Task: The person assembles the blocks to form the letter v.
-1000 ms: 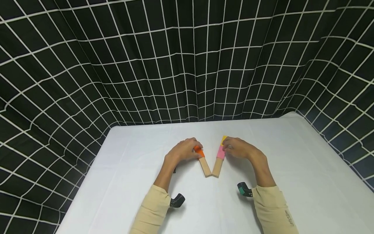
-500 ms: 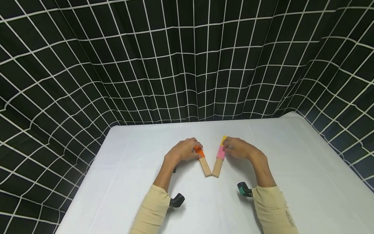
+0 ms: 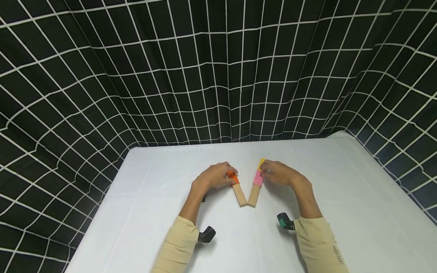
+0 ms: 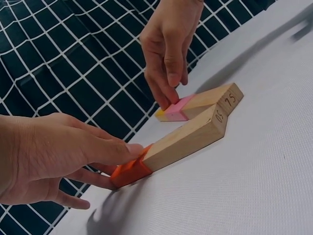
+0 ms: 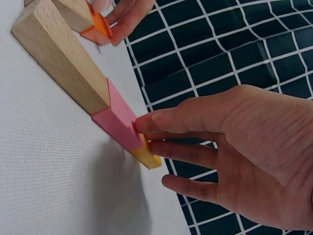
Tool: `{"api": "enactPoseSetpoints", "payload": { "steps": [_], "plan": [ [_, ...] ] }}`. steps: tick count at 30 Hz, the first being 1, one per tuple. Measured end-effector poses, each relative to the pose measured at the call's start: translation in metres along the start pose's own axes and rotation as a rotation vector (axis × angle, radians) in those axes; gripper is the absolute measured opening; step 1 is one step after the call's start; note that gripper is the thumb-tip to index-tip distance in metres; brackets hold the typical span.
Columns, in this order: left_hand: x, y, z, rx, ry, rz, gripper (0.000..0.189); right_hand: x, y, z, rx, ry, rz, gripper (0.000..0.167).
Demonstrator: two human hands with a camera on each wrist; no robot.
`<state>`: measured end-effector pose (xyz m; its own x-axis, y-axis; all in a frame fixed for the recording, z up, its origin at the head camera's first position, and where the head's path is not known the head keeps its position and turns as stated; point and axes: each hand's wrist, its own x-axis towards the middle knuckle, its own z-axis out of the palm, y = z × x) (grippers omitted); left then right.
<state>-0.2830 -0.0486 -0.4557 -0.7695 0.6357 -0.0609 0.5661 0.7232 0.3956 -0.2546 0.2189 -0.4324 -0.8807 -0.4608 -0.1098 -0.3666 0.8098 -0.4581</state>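
Two wooden blocks lie on the white table, their near ends meeting so that they form a V. My left hand (image 3: 218, 175) pinches the block with the orange end (image 4: 183, 139), thumb on top and fingers at the far side. On the right, my right hand (image 3: 278, 172) holds the block with the pink and yellow end (image 5: 73, 63) between thumb and fingers at the coloured part. Handwritten marks show on the bare wooden end faces in the left wrist view. Each hand covers part of the coloured section it holds.
White cloth (image 3: 153, 227) covers the table. A black curtain with a white grid (image 3: 218, 76) hangs behind and along both sides. Each beige sleeve carries a small black device, the left one (image 3: 207, 234) and the right one (image 3: 286, 221), just above the table.
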Motion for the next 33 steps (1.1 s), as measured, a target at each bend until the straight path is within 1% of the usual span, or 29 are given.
{"api": "enactPoseSetpoints", "payload": {
  "steps": [8, 14, 21, 24, 29, 33],
  "plan": [
    [-0.001, 0.001, 0.000, 0.020, 0.002, -0.022, 0.040, 0.000, -0.002, 0.000, 0.011, -0.002, 0.004, 0.021],
    [0.000, 0.001, 0.000, 0.025, 0.003, -0.021, 0.040, 0.001, -0.003, 0.000, 0.014, -0.002, 0.013, 0.021],
    [-0.001, 0.002, 0.003, 0.037, 0.000, -0.026, 0.042, 0.000, -0.001, 0.002, 0.022, -0.006, 0.001, 0.021],
    [-0.001, 0.004, 0.002, 0.036, 0.004, -0.038, 0.044, -0.001, -0.001, 0.002, 0.017, -0.008, 0.002, 0.021],
    [-0.005, 0.004, -0.006, 0.069, 0.024, -0.064, 0.044, 0.000, 0.001, 0.000, 0.000, -0.002, 0.007, 0.021],
    [-0.014, -0.001, -0.014, 0.094, 0.018, -0.093, 0.045, 0.001, 0.002, -0.001, 0.002, 0.001, -0.007, 0.020]
  ]
}}
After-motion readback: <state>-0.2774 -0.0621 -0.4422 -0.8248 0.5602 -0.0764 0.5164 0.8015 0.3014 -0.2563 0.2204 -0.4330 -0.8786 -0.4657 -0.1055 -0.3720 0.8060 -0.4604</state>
